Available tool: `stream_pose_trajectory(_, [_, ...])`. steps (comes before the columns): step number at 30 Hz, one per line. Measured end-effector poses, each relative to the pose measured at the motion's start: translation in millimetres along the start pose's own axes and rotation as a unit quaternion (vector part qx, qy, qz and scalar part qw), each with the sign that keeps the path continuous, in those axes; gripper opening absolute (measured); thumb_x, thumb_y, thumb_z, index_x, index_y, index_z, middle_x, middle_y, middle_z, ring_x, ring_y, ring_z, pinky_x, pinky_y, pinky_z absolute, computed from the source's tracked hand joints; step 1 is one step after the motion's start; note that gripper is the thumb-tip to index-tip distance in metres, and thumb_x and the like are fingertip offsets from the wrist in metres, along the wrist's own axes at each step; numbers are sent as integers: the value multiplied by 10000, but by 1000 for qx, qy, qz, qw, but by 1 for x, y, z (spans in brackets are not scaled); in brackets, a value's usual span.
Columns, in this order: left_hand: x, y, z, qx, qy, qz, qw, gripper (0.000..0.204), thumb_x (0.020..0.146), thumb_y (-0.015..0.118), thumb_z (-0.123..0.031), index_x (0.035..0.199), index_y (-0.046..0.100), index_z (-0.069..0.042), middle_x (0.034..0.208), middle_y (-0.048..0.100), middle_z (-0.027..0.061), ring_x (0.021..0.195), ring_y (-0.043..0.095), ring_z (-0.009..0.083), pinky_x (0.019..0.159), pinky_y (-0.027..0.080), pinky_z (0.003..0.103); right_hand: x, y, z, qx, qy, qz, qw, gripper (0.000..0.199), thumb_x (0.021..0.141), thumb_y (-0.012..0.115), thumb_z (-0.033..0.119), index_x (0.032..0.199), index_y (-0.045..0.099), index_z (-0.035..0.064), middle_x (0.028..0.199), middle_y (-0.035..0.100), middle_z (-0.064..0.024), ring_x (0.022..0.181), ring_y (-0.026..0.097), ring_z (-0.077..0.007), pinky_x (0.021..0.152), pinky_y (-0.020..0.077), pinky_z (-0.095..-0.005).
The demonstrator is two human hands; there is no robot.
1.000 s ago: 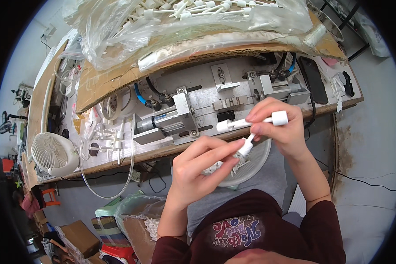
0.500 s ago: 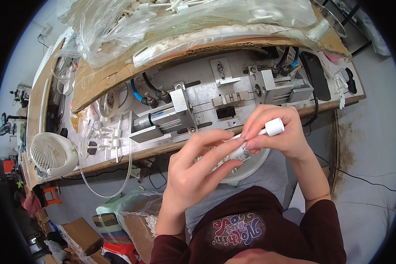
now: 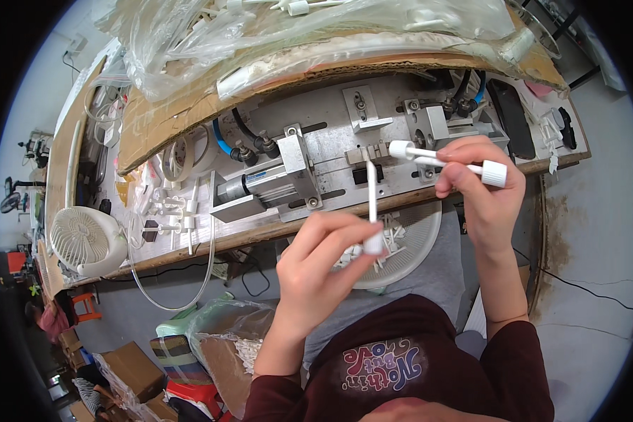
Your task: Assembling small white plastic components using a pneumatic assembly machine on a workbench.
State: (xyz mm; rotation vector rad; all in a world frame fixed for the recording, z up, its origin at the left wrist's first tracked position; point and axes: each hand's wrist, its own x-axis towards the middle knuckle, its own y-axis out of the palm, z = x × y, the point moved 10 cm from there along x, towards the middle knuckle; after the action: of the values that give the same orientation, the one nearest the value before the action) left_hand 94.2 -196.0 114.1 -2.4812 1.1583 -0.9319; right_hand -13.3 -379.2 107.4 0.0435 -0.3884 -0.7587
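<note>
1. The left hand [image 3: 323, 264] is closed in a pinch around the capped lower end of a thin white tube [image 3: 371, 204], which stands nearly upright above the fingers.
2. The right hand [image 3: 482, 193] is curled shut around a second white tube with caps [image 3: 443, 158], held almost level; one capped end sticks out to the left of the fingers, the other out to the right by the thumb.
3. The upright tube's top reaches just below the left end of the level tube; I cannot tell whether the two touch.
4. Under and between both hands lies a round white dish [image 3: 411, 243] on the person's lap, with small white plastic parts [image 3: 394, 235] piled in it, right beside the left fingertips.
5. Beyond the hands, on the tabletop [image 3: 260, 232], sits a metal fixture [image 3: 309, 169] with a pneumatic cylinder and blue hoses, its slot just past the tip of the upright tube.
6. Well to the left of the left hand stand more small white parts [image 3: 169, 214] and a small white fan [image 3: 84, 239].
7. Farther beyond the fixture lies cardboard under clear plastic bags [image 3: 295, 28] holding white pieces.
8. Below the left forearm, on the floor, an open bag [image 3: 239, 352] holds more white parts.
</note>
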Motion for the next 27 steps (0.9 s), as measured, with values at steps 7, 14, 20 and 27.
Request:
stream_pose_trajectory(7, [7,38,14,214,84,-12,973,287,767,818,-83,1043,756,-34,1148,738,78,844,735,211,672,550,291,-8,1,3,27,7,-10,1000,119,886,697,-54,1005,693,-59,1012,672,-167,733,688,-151,639,591,-256])
stream_pose_trajectory(14, [24,38,7,269,88,8,959,269,739,819,-112,999,765,-70,1134,746,18,569,584,178,567,493,280,-15,-12,-6,73,47,-24,996,141,900,690,-26,1037,661,-48,1000,677,-169,709,680,-151,613,579,-257])
stream_pose_trajectory(20, [24,38,9,246,82,34,965,336,733,800,-87,1051,740,2,1148,728,104,726,694,157,624,523,288,-22,-12,-30,166,167,-15,972,146,945,669,57,1062,630,-22,956,692,-154,666,654,-124,572,558,-249])
stream_pose_trajectory(27, [14,19,-10,-132,40,70,988,404,680,866,-5,1069,756,-20,1123,730,139,889,711,191,722,593,317,-28,1,-46,250,221,9,943,157,976,640,92,1082,631,-24,1003,702,-169,663,634,-102,540,531,-232])
